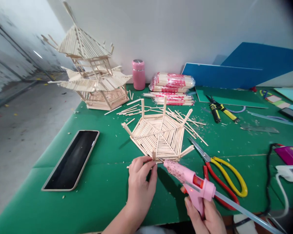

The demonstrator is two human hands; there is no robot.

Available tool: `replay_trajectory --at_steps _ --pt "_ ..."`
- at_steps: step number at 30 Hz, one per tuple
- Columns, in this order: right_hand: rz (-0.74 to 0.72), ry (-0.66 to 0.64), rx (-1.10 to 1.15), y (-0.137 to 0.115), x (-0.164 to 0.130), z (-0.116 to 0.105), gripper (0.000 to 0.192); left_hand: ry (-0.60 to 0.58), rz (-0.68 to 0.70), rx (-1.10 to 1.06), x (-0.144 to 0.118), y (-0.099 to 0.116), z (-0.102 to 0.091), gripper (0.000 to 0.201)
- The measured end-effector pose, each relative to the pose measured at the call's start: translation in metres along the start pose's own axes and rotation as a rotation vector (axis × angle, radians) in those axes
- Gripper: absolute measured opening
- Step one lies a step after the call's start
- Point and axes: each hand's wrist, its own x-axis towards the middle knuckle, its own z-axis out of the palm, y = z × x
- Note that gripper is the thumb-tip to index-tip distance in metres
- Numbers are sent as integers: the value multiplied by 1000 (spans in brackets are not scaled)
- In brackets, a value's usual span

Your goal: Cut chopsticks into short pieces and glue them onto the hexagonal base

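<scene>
A flat hexagonal panel of wooden sticks (pixel 160 135), with short posts standing up at its corners, lies on the green table (pixel 100 182). My left hand (pixel 141 178) pinches a short stick at the panel's near corner post. My right hand (pixel 207 216) grips a pink hot glue gun (pixel 191 182). Its nozzle points at that same near corner, right beside my left fingertips.
A tall pagoda model of sticks (pixel 92 65) stands at the back left. A phone (pixel 72 159) lies at the left, red-and-yellow scissors (pixel 222 172) at the right, pliers (pixel 221 112), a pink cup (pixel 138 74), packs of sticks (pixel 172 83), loose sticks (pixel 129 110) behind.
</scene>
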Motion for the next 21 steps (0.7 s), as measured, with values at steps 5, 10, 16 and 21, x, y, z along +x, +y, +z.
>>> replay_trajectory --at_steps 5,10,16,21 --pt "-8 43 -20 3 0 2 33 19 14 -10 1 1 -2 11" --pt "3 13 9 -2 1 0 30 8 20 -6 2 2 -2 10" --pt "48 -65 18 -5 -2 -3 36 -1 17 -1 2 2 -1 9" --pt "52 -70 73 -4 -3 -3 33 -6 9 -8 1 0 0 8"
